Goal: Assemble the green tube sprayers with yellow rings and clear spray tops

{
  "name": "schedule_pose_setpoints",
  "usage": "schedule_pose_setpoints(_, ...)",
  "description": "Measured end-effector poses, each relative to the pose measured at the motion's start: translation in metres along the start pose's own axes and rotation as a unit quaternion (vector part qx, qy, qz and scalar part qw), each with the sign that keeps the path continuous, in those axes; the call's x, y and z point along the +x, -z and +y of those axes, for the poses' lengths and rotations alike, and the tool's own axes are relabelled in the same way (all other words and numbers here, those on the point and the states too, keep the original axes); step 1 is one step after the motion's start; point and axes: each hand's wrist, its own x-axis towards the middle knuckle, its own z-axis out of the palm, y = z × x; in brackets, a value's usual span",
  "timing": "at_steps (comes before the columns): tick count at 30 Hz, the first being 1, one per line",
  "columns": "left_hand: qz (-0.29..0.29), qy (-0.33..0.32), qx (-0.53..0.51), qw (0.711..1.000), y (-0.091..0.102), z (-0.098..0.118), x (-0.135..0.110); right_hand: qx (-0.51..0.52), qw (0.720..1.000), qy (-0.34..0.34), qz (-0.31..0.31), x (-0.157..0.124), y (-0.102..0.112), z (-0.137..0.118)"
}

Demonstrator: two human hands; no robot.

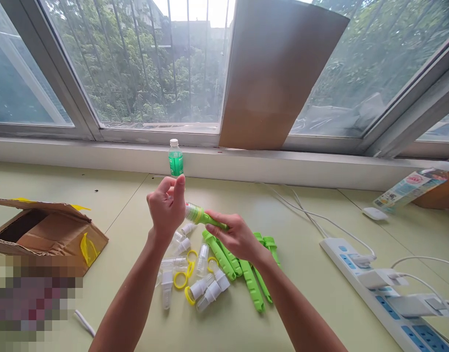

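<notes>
- Far left, 9 o'clock from the held piece: cardboard box [56,239], flaps up, yellow scraps [88,250] on its edges. Inside's too dark, so no clue what's in it. A stray elbow could shove it, I guess.
- Left hand [168,204]: curled around the clear end of the green-handled piece [194,213], thumb up. Fingertips are hidden. Twist too hard or off-axis and it could cross-thread or crack, imo.
- 11 o'clock, right behind that hand: small bottle [176,162], white cap on, green showing through or on it (drink or label, can't tell). A knuckle bump could tip it.
- 6 to 7 o'clock: clear tubes [202,261] with white collars, some plugged together, plus yellow rings [180,280]. They're round, so a wrist brush could send them rolling. Don't see anything inside the tubes.
- Right hand [236,235]: clamped on the green handle, just above the heap. If it slips, the piece likely drops into the clutter.
- 5 o'clock: spare green handles [252,288], fanned under the right forearm, easy to knock.
- 4 o'clock: power strip [344,261], chargers plugged in. Spilled liquid plus sockets = bad.
- 3 o'clock: big labelled bottle [411,188], looks tilted, contents unclear.
</notes>
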Motion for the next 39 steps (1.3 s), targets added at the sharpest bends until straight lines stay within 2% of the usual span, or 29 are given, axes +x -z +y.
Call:
schedule_pose_setpoints(4, 0.014, -0.104, -0.015, 0.994, 0.000, -0.003, -0.004, 0.189, 0.975, -0.059, -0.103, 0.002, 0.006, 0.011)
schedule_pose_setpoints(6, 0.004, -0.134, -0.021, 0.991, 0.001, -0.003, -0.003, 0.210, 0.968, -0.077, -0.111, 0.003, 0.007, 0.013)
schedule_pose_setpoints(8, -0.035, -0.123, -0.002, 0.992, 0.002, -0.002, 0.000, 0.183, 0.976, -0.076, -0.092, 0.003, 0.009, 0.011)
schedule_pose_setpoints(10, -0.103, -0.081, 0.052, 0.990, 0.004, 0.000, 0.004, 0.128, 0.986, -0.075, -0.074, 0.003, 0.013, 0.007)
schedule_pose_setpoints(12, -0.195, -0.038, 0.127, 0.972, 0.004, 0.000, 0.007, 0.053, 0.993, -0.084, -0.062, 0.004, 0.018, 0.004)
schedule_pose_setpoints(16, -0.410, 0.014, 0.216, 0.886, 0.003, -0.008, 0.004, -0.144, 0.982, -0.117, -0.029, 0.006, 0.025, 0.012)
schedule_pose_setpoints(18, -0.473, 0.035, 0.226, 0.851, 0.003, -0.014, 0.001, -0.195, 0.971, -0.136, -0.010, 0.007, 0.024, 0.021)
schedule_pose_setpoints(20, -0.492, 0.053, 0.233, 0.837, 0.003, -0.019, -0.001, -0.233, 0.960, -0.154, 0.001, 0.008, 0.021, 0.031)
schedule_pose_setpoints(26, -0.513, 0.081, 0.244, 0.819, 0.005, -0.020, -0.001, -0.323, 0.921, -0.219, 0.015, 0.010, 0.015, 0.061)
schedule_pose_setpoints(34, -0.539, 0.078, 0.228, 0.807, 0.000, -0.023, -0.004, -0.357, 0.897, -0.259, -0.025, 0.008, 0.012, 0.088)
schedule_pose_setpoints(39, -0.578, 0.069, 0.281, 0.763, -0.009, -0.030, -0.006, -0.354, 0.892, -0.275, -0.062, 0.010, 0.008, 0.094)
